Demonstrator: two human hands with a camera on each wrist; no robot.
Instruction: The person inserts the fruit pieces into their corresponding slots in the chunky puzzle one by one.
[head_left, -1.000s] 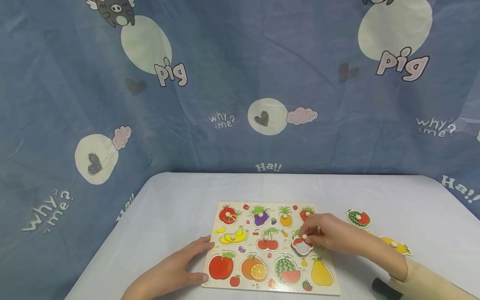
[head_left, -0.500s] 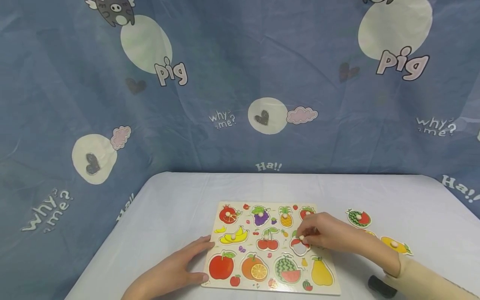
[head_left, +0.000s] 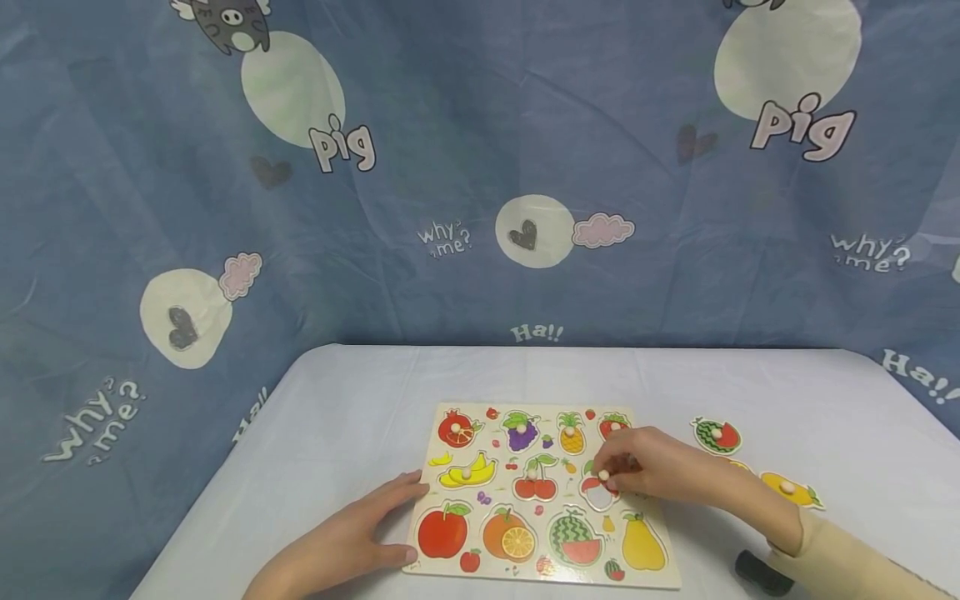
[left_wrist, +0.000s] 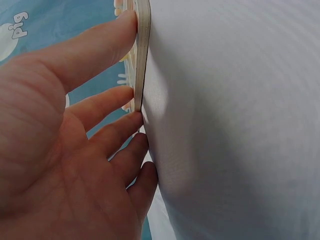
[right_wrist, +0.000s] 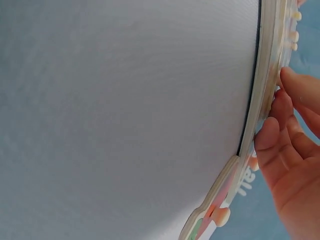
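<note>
A wooden fruit puzzle board (head_left: 540, 527) lies on the white table. My left hand (head_left: 341, 537) rests at its left edge, thumb at the near corner and fingers extended against the side; in the left wrist view the fingertips touch the board's edge (left_wrist: 142, 55). With thumb and forefinger, my right hand (head_left: 660, 465) pinches the small knob of a red-and-white fruit puzzle piece (head_left: 598, 498) with a green leaf. That piece lies over the board's right middle part, partly hidden by the fingers. In the right wrist view, my fingers (right_wrist: 268, 134) are at the board's edge.
Right of the board lie a watermelon piece (head_left: 716, 436), a yellow-orange fruit piece (head_left: 795, 490) and another piece mostly behind my forearm. A dark object (head_left: 761, 573) shows below the right sleeve. Grape, pineapple, banana and cherry pieces (head_left: 536, 485) sit on the board.
My right hand has shifted slightly left and away with the red-and-white piece, which now lies flatter on the board. The left hand has stayed in place.
</note>
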